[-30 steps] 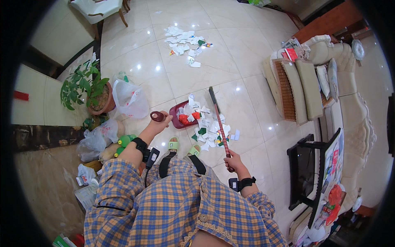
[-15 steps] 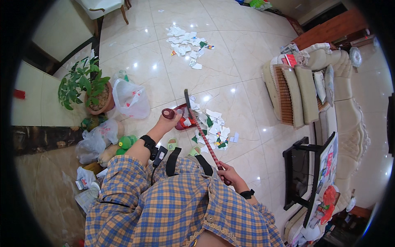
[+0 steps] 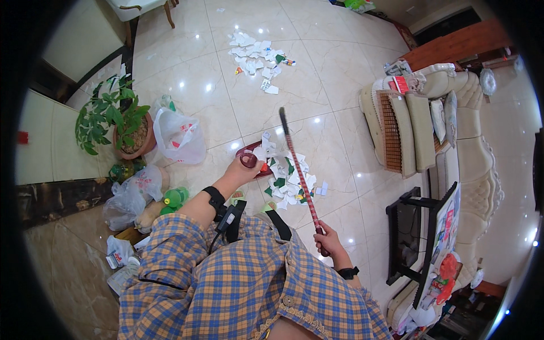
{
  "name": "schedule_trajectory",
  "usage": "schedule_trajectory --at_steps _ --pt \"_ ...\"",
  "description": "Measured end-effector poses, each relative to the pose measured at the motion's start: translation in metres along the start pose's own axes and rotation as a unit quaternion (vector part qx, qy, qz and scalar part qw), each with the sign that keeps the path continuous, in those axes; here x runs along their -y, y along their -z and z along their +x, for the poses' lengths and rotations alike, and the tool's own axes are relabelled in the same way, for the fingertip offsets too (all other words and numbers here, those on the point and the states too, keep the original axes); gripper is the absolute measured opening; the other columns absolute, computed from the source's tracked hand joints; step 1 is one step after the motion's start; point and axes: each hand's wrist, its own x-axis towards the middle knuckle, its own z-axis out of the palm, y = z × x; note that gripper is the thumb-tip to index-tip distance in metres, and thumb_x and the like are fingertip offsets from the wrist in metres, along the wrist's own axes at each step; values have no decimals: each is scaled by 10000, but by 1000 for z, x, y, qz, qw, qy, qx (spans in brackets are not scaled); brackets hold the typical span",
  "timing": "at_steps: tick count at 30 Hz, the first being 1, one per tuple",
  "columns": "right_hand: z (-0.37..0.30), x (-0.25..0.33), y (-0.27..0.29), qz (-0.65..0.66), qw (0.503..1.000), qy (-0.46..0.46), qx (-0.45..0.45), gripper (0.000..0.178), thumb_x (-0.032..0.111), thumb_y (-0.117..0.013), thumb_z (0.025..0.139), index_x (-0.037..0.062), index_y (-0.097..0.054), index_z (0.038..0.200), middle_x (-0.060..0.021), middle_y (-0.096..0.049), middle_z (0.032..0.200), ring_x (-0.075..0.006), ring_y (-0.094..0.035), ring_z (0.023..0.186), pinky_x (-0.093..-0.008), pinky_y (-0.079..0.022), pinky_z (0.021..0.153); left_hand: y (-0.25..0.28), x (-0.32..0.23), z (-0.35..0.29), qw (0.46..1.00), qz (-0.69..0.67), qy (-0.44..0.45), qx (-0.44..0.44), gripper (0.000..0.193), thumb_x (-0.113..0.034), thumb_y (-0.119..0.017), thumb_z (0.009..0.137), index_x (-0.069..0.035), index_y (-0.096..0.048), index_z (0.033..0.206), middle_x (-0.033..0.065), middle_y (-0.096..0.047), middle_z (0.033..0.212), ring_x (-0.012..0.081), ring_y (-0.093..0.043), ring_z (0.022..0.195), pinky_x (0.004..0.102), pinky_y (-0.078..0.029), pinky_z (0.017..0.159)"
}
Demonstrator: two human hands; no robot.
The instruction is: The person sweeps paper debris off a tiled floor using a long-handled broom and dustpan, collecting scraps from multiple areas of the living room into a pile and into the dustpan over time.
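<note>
My left hand (image 3: 241, 171) is closed round the dark red handle of a dustpan (image 3: 245, 149), whose pan rests low over the tiles. White paper scraps lie in the pan and against its right edge. A long broom (image 3: 301, 170) with a red-striped stick is gripped near its lower end by my right hand (image 3: 330, 240). Its dark far end appears edge-on, above and to the right of the dustpan. Beside the pan spreads a pile of white and green scraps (image 3: 293, 184). Part of the pan is hidden by my left hand.
A second scrap pile (image 3: 254, 55) lies farther off. On the left stand a potted plant (image 3: 136, 133), a white plastic bag (image 3: 180, 136) and a green bottle (image 3: 175, 196). A low table (image 3: 445, 226) and a cream sofa (image 3: 479, 158) with rolled mats bound the right side.
The broom has swung right, its dark end now farther from the dustpan, and my right hand has shifted right. My left hand and the dustpan have moved slightly right, closer to the near scraps.
</note>
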Motion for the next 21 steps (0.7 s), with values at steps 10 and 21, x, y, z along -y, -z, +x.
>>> schedule_trajectory --at_steps 10,21 --pt "34 -1 -22 25 996 -79 30 677 -7 -543 683 113 -243 1279 -37 -455 519 -117 -418 372 -253 -347 320 12 -1 1 999 -33 -27 8 172 -191 -590 736 -47 -510 685 11 -527 626 85 -486 568 237 -422 526" --pt "15 -25 -23 -53 990 -10 130 566 -12 -532 710 64 -343 1238 -28 -536 861 -82 -482 537 -194 -412 492 22 -9 9 999 -18 1 43 390 -192 -567 738 12 -458 1052 123 -540 953 186 -524 865 273 -423 757"
